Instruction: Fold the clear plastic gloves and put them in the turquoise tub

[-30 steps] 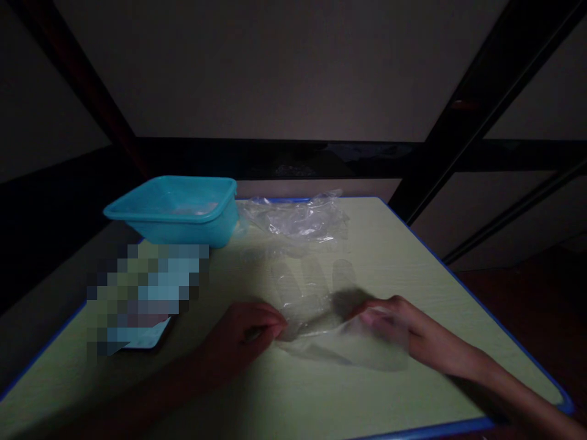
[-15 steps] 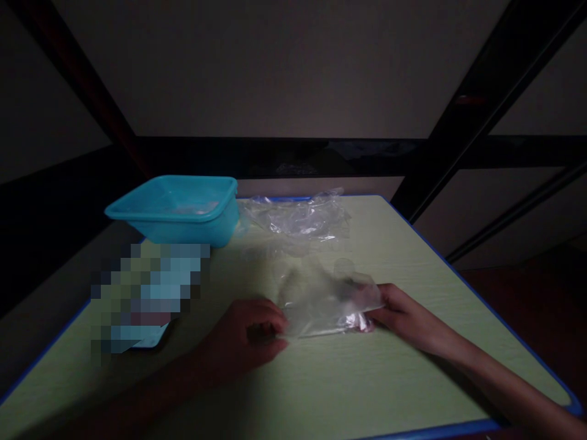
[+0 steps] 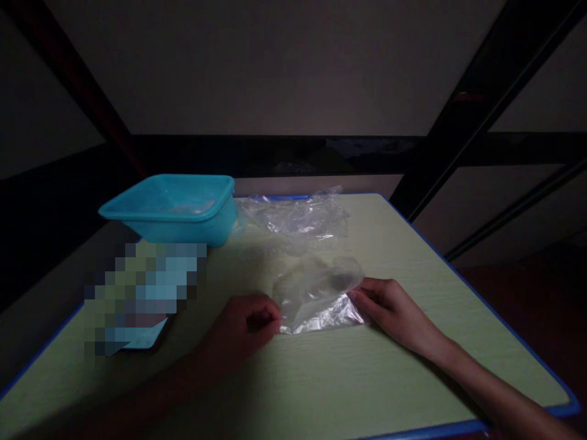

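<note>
A clear plastic bag (image 3: 330, 315) lies on the table in front of me, its near part crinkled and shiny. Over its far part is a cloudy, see-through plastic film (image 3: 316, 284); I cannot tell whether it is inside the bag or on top. My left hand (image 3: 247, 324) pinches the bag's near left corner between thumb and fingertips. On the other side, my right hand (image 3: 389, 305) has its thumb and fingers closed on the right edge, where bag and film meet. More crumpled clear plastic (image 3: 298, 217) lies beyond them.
A turquoise plastic basin (image 3: 183, 226) stands at the table's back left, with something pale inside. Nearer me lies a flat device (image 3: 144, 336), mostly blurred by pixels. The pale table (image 3: 298, 385) has a blue edge, and a wall rises behind it.
My right hand has shifted slightly left and its fingers now grip the edge from above. The cloudy film has settled flatter, showing more of the shiny bag. My left hand keeps its pinch.
</note>
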Motion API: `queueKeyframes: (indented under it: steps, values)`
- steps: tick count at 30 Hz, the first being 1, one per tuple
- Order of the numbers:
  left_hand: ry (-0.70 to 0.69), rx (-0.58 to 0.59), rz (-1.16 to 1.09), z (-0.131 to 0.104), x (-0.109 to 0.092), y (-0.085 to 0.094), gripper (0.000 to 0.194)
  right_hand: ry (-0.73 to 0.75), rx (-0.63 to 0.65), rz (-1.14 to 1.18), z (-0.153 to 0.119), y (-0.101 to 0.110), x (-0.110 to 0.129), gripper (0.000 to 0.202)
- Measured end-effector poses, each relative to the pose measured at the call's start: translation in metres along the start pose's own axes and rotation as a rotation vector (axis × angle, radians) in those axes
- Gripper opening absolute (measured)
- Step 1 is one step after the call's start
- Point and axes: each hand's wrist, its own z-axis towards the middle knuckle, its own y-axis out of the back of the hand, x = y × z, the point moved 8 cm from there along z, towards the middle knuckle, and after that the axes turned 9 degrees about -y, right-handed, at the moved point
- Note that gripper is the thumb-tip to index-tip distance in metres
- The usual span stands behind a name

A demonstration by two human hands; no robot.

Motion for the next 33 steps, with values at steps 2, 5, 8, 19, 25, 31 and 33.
queueKeyframes:
  steps: [2, 5, 8, 19, 25, 31, 33]
  values:
    - [0.042, -0.001, -0.044, -0.001, 0.003, -0.001, 0.007, 0.006, -0.028, -0.033, 0.001, 0.001, 0.001, 0.028]
    - [0.098, -0.055, -0.117, -0.002, 0.007, 0.000, 0.017, 0.012, -0.089, -0.082, 0.001, 0.003, 0.001, 0.024]
    - [0.122, -0.111, -0.159, -0.003, 0.008, 0.001, 0.029, 0.043, -0.172, -0.121, 0.001, 0.007, 0.002, 0.024]
    - [0.127, -0.129, -0.200, -0.005, 0.010, 0.002, 0.040, -0.021, -0.145, 0.262, 0.000, 0.017, -0.005, 0.049]
    - [0.120, -0.139, -0.212, -0.006, 0.011, 0.003, 0.041, -0.064, -0.073, 0.296, 0.001, 0.009, -0.004, 0.047]
    - [0.097, -0.179, -0.244, -0.005, 0.008, 0.006, 0.043, -0.038, -0.122, 0.263, -0.002, 0.016, -0.009, 0.049]
    - [0.086, -0.191, -0.236, -0.005, 0.006, 0.007, 0.043, -0.045, -0.108, 0.281, -0.003, 0.016, -0.010, 0.051]
